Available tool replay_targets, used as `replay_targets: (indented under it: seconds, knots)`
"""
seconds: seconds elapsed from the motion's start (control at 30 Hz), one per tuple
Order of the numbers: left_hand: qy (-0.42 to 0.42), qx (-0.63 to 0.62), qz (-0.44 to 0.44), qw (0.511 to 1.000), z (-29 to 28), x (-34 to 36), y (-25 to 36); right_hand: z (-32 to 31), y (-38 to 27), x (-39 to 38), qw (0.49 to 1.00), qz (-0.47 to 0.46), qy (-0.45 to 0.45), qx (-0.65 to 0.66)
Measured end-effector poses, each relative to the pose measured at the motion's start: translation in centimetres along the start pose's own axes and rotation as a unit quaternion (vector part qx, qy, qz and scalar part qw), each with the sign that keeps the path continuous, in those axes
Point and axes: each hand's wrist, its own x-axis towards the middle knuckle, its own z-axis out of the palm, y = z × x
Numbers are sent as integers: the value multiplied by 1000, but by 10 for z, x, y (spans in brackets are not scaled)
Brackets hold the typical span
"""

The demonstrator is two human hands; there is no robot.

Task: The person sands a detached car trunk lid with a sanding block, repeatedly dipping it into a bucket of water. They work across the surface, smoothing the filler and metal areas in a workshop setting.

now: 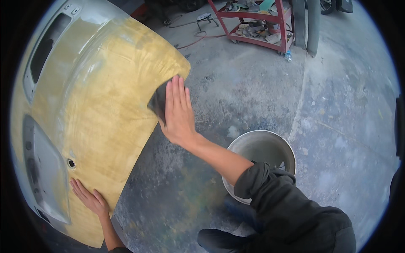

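A large car body panel [105, 97], mostly coated in yellow with grey patches, fills the left side. My right hand [179, 105] lies with fingers stretched and close together over a dark grey sheet that looks like sandpaper [158, 100], pressing it on the panel's right edge. Its thumb is mostly hidden. Lower down, my left hand [90, 199] rests flat on the yellow surface with its fingers a little apart, holding nothing. Just above it is a small oval hole [71, 163] in the panel.
A round metal basin [291, 147] stands on the concrete floor [253, 101] by my right forearm, with liquid in it. Farther back are a red shelf trolley [259, 40] loaded with clutter, a small stool [204, 17], a hose [198, 39] and a post [313, 29].
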Motion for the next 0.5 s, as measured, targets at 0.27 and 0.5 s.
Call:
replay_targets:
  seconds: [0.27, 0.5]
  knots:
    - [7, -2, 0, 1000, 0, 2, 1, 3, 13, 12, 999, 6, 37, -39]
    - [5, -8, -2, 1000, 1, -1, -1, -4, 27, 38, 998, 34, 45, -27]
